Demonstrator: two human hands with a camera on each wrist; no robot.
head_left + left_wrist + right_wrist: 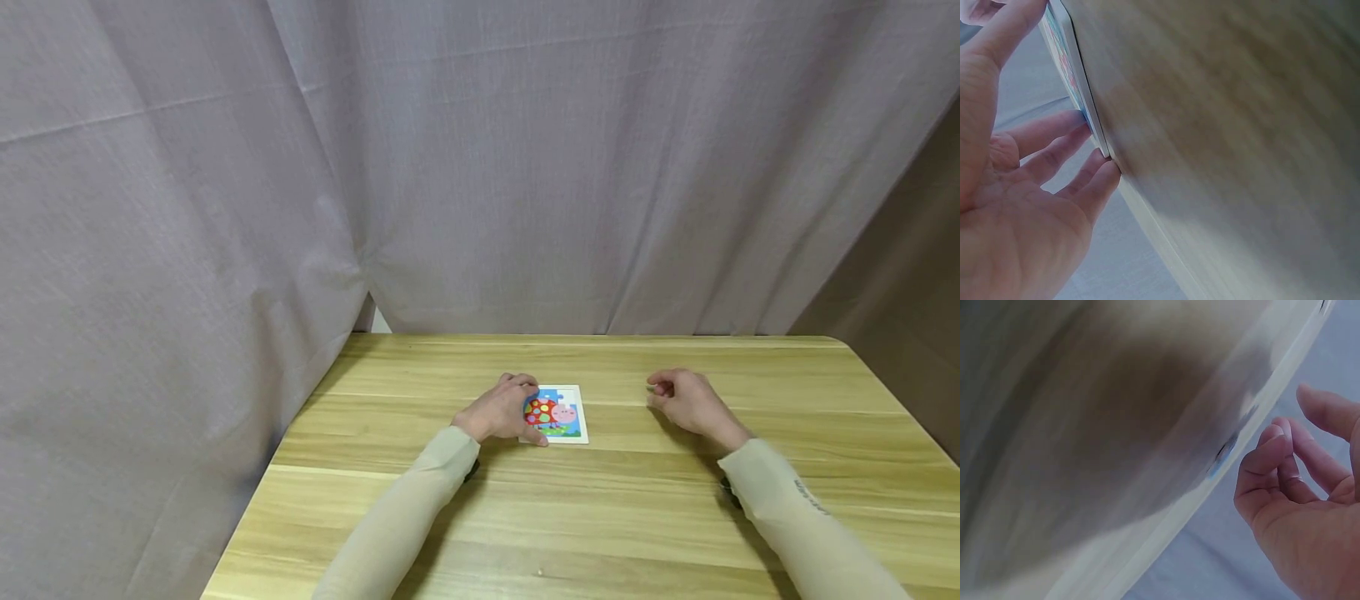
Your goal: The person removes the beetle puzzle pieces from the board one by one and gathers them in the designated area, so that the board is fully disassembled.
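Note:
A small square jigsaw puzzle with a white frame lies flat on the table, showing a pink pig face and a red spotted shape. Bare white shows near its upper right corner. My left hand holds the puzzle at its left side, thumb on the near edge and fingers by the far edge. In the left wrist view, fingertips touch the frame's corner. To the right, my right hand hovers over the table, fingers loosely curled around nothing visible. A small blue-edged flat thing lies beyond its fingers in the right wrist view; its kind is unclear.
The wooden table reaches under both forearms. Grey curtains hang behind its far edge and along the left side. A darker brown curtain is at the right.

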